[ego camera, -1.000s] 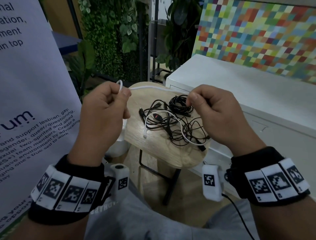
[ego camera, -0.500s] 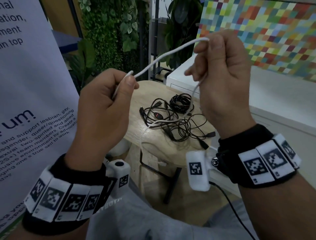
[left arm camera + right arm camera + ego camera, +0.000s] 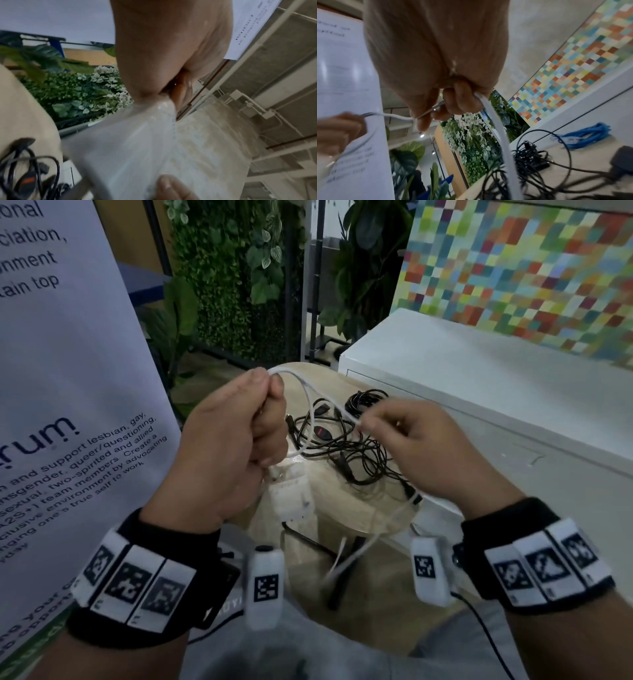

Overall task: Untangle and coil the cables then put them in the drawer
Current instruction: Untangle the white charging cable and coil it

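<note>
Coiling the white cable [image 3: 310, 402] is the step in hand: the left hand [image 3: 226, 446] is fisted above the near-left edge of the round wooden table [image 3: 329, 501], its fingers curled round a loop of the white cable that arches out over its thumb, while the right hand [image 3: 421, 446], above the table's near-right part, pinches the same cable between thumb and fingertips and lets the free length trail down past the table's near edge. The tangle of black cables [image 3: 346, 440], with a red-marked inline piece among them, lies untouched on the tabletop beneath both hands, and a blue cable bundle [image 3: 583, 135] sits at the far side of the table by the white cabinet [image 3: 479, 392]; no open drawer shows. The next move, as I judge it, calls for the right hand to carry its stretch across to the left fist for another turn, keeping slack so that the dangling end does not snag the black tangle. Against half a second ago, the right hand has dropped from high above the table to the level of the left, and the straight span between them has closed into a loop.
</note>
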